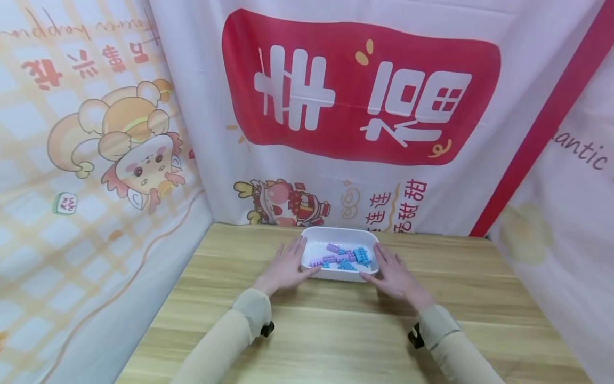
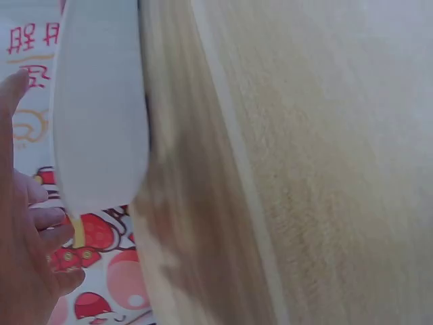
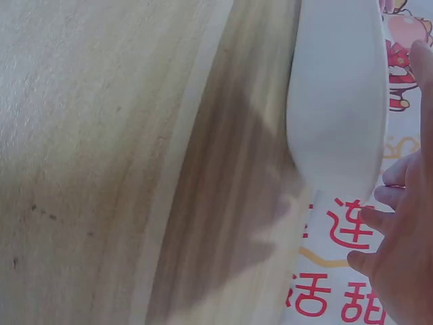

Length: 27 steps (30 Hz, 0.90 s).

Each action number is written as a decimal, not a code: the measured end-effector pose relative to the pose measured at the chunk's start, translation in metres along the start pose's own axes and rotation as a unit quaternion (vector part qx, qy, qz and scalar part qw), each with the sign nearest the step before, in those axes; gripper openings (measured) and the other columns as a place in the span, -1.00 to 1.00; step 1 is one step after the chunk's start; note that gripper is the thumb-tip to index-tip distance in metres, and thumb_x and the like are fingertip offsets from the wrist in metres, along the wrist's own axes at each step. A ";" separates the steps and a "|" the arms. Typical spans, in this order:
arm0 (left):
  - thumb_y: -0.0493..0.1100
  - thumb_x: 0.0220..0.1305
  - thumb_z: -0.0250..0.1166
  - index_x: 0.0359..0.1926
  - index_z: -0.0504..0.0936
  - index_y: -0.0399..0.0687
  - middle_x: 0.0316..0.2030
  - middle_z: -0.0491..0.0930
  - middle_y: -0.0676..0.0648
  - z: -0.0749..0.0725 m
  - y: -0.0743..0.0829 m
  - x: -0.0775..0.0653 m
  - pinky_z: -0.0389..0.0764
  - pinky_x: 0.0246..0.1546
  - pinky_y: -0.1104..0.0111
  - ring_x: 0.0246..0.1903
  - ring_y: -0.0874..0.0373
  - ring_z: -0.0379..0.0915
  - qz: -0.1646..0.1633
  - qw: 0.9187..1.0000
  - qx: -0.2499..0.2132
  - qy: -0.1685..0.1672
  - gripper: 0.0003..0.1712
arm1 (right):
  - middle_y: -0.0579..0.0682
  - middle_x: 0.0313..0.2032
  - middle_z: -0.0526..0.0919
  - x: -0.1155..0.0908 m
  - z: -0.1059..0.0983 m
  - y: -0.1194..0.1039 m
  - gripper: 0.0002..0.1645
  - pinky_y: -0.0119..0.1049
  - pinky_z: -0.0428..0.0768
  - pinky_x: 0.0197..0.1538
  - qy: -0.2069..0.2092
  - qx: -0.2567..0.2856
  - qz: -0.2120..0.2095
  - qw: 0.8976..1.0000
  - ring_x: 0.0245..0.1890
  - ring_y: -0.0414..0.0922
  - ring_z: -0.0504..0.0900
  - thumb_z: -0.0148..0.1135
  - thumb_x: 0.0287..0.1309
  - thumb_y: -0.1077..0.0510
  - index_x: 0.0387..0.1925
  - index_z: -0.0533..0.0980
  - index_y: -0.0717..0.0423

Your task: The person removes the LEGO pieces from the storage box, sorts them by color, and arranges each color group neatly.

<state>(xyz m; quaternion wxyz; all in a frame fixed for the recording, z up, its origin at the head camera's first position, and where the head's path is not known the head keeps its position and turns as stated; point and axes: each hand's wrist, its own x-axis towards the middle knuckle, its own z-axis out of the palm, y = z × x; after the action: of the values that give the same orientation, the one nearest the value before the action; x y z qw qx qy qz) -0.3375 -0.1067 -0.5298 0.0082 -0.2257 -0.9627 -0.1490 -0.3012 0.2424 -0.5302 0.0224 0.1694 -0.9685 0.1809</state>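
Note:
A white plastic box (image 1: 336,275) with rounded corners is at the far side of the wooden table. Several small studded pieces in blue and lilac, like toy building blocks (image 1: 346,258), lie in it. At its left end, my left hand (image 1: 287,268) holds the box, thumb along the front rim and fingers at the side. My right hand (image 1: 396,273) holds the right end in the same way. Both wrist views show the box's outer wall (image 2: 101,101) with the fingers around its end; the contents are hidden there.
The wooden table (image 1: 336,336) extends toward me from the box. Behind it hangs a white printed cloth (image 1: 192,106) with a large red panel. More printed cloth hangs along the left and right sides.

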 end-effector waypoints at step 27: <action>0.65 0.55 -0.16 0.78 -0.26 -0.27 0.79 -0.28 -0.26 0.025 -0.002 0.015 -0.10 0.82 -0.16 0.80 -0.20 -0.22 -0.063 0.998 -0.005 0.015 0.30 | 0.40 0.76 -0.22 0.014 0.017 0.005 0.54 0.45 -0.10 0.76 -0.008 -0.009 0.084 0.996 0.77 0.37 -0.09 0.01 0.41 -0.68 0.73 -0.28 0.43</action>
<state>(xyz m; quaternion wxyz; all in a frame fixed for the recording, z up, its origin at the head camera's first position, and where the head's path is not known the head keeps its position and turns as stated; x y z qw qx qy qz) -0.3502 -0.0943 -0.5532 0.0123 -0.1619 -0.9741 -0.1574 -0.3159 0.2366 -0.5463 0.0012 0.0884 -0.9811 0.1720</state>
